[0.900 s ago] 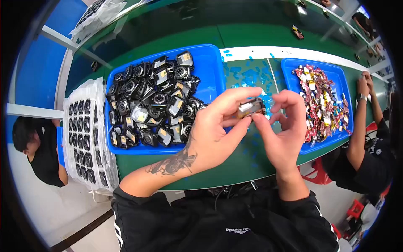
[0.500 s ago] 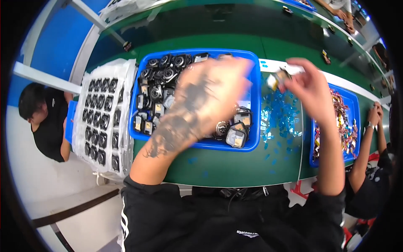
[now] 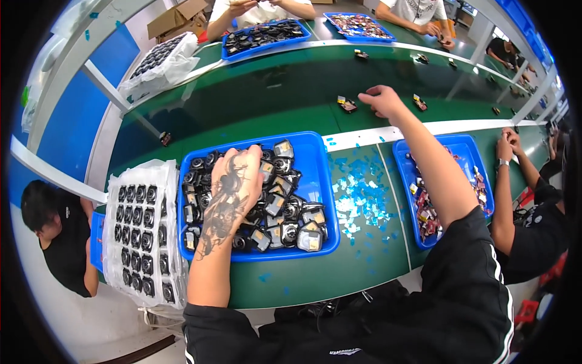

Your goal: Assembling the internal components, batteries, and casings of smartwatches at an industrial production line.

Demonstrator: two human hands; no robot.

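Note:
My left hand (image 3: 233, 182), tattooed on its back, is down in a blue tray (image 3: 330, 200) heaped with black camera-like housings (image 3: 276, 203). Its fingers curl in among the housings; whatever they grip is hidden. Far out over the green belt reaches my right hand (image 3: 382, 103), its fingers apart and nothing seen in them. Just left of those fingertips, with a small gap, a small dark electronic assembly (image 3: 347, 105) with a yellow-and-white top lies on the belt.
Blue film scraps (image 3: 364, 200) litter the table between the tray and a second blue tray (image 3: 400, 151) of small colourful parts, beneath my right arm. A white foam stack (image 3: 145, 236) holding black round-lensed units stands at left. Co-workers sit left, right and across the green belt (image 3: 267, 91).
My right hand has gone forward from above the scraps to the belt, and the small part it held is out of it. My left hand has lowered into the tray. The view has tilted up.

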